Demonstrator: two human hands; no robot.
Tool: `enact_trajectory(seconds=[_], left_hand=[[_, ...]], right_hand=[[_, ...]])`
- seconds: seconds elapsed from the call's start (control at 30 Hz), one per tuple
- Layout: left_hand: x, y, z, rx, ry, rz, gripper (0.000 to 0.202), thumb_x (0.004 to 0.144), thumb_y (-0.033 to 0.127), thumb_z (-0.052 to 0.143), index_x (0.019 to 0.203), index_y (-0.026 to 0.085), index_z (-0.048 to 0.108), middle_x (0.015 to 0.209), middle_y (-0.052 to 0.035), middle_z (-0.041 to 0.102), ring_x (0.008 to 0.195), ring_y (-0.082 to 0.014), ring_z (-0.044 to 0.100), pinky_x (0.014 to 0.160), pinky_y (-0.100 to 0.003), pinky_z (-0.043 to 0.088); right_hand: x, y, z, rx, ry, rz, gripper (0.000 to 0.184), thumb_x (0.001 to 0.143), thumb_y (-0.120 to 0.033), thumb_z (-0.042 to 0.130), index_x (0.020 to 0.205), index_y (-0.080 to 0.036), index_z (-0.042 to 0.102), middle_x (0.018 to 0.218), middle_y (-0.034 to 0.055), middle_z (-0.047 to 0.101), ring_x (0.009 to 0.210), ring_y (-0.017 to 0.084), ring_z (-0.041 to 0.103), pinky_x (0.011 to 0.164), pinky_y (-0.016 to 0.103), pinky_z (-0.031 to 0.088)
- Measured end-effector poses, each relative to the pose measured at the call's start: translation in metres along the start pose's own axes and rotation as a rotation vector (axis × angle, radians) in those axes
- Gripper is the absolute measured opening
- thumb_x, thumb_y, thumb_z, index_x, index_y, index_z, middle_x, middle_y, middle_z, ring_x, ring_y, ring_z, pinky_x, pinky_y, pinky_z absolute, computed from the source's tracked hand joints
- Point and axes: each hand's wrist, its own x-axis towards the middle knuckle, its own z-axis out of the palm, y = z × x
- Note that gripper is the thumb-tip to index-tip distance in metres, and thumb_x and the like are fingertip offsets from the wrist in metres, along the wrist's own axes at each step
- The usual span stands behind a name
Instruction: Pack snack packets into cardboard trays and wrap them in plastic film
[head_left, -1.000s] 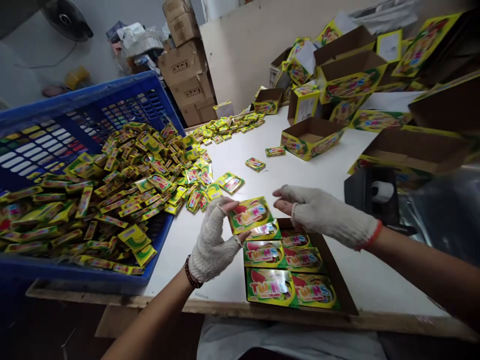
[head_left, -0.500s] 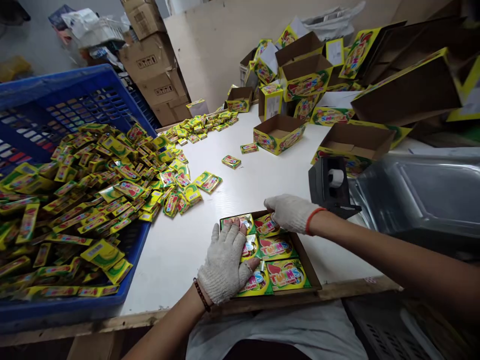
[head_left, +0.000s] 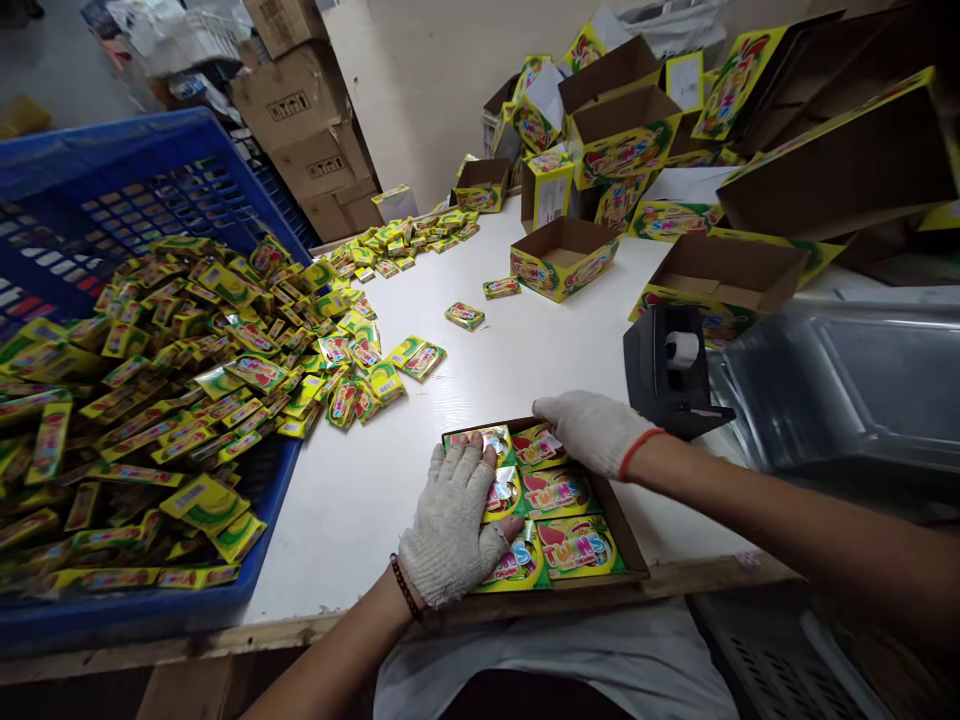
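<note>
A shallow open box [head_left: 631, 545] filled with flat yellow-green candy packs [head_left: 577, 546] lies before me at the table's near edge. My left hand [head_left: 450, 520], in a white knit glove with bare fingertips, rests flat with fingers spread over the left column of packs. At the far right corner, my gloved right hand [head_left: 592, 430] has its fingers curled against the top right pack [head_left: 536, 447] and the box rim. Whatever its fingers close on is hidden beneath the hand.
A blue crate [head_left: 281, 500] heaped with small candy packs [head_left: 187, 380] stands at left. Loose packs [head_left: 465, 316] lie ahead on the white table [head_left: 360, 500]. Empty display boxes [head_left: 562, 262] pile up at back right. A black tape dispenser [head_left: 667, 370] sits beside my right arm.
Both hands keep nearly the same places on the box. The right hand's fingers seem slightly more curled. The whole view has shifted a little.
</note>
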Motion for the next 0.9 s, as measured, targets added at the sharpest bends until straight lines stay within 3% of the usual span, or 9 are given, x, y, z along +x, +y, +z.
enact_trajectory(seconds=[0.2,0.3,0.43,0.57,0.9], left_hand=[[0.0,0.001,-0.001,0.007,0.003,-0.016,0.071,0.092,0.05,0.055,0.148,0.009,0.043,0.156,-0.0211,0.04,0.148,-0.0378,0.031,0.122,-0.063,0.024],[0.001,0.003,-0.004,0.024,-0.028,-0.02,0.072,0.093,0.052,0.054,0.148,0.007,0.043,0.156,-0.0213,0.04,0.148,-0.0389,0.032,0.121,-0.064,0.025],[0.001,0.004,-0.005,0.033,-0.02,-0.023,0.071,0.094,0.053,0.053,0.148,0.008,0.044,0.156,-0.0198,0.041,0.147,-0.0385,0.033,0.121,-0.064,0.026],[0.0,0.003,-0.002,0.031,-0.006,-0.021,0.07,0.093,0.051,0.054,0.147,0.008,0.045,0.157,-0.0204,0.04,0.147,-0.0386,0.033,0.121,-0.064,0.026],[0.002,0.01,-0.01,0.018,-0.051,-0.041,0.072,0.091,0.053,0.057,0.146,0.008,0.046,0.154,-0.0208,0.044,0.146,-0.0403,0.034,0.121,-0.064,0.024]], right_hand=[[-0.005,-0.019,0.028,-0.145,0.124,-0.02,0.036,0.092,-0.006,0.04,0.113,-0.006,0.07,0.125,0.0283,0.058,0.098,0.031,0.07,0.071,0.039,0.056],[-0.011,-0.025,0.04,-0.214,0.174,-0.057,0.037,0.089,-0.002,0.045,0.117,-0.001,0.068,0.123,0.0299,0.061,0.106,0.033,0.067,0.083,0.041,0.056],[-0.019,-0.03,0.063,-0.28,0.257,-0.122,0.051,0.088,0.0,0.041,0.135,-0.003,0.06,0.141,0.0301,0.052,0.11,0.034,0.063,0.093,0.047,0.053],[-0.019,-0.039,0.08,-0.153,0.224,-0.036,0.054,0.087,0.001,0.037,0.135,-0.006,0.061,0.143,0.0297,0.051,0.117,0.036,0.059,0.09,0.047,0.056],[-0.01,-0.046,0.034,0.072,-0.064,0.182,0.039,0.092,-0.008,0.042,0.126,-0.013,0.062,0.123,0.0219,0.053,0.111,0.031,0.063,0.084,0.045,0.054]])
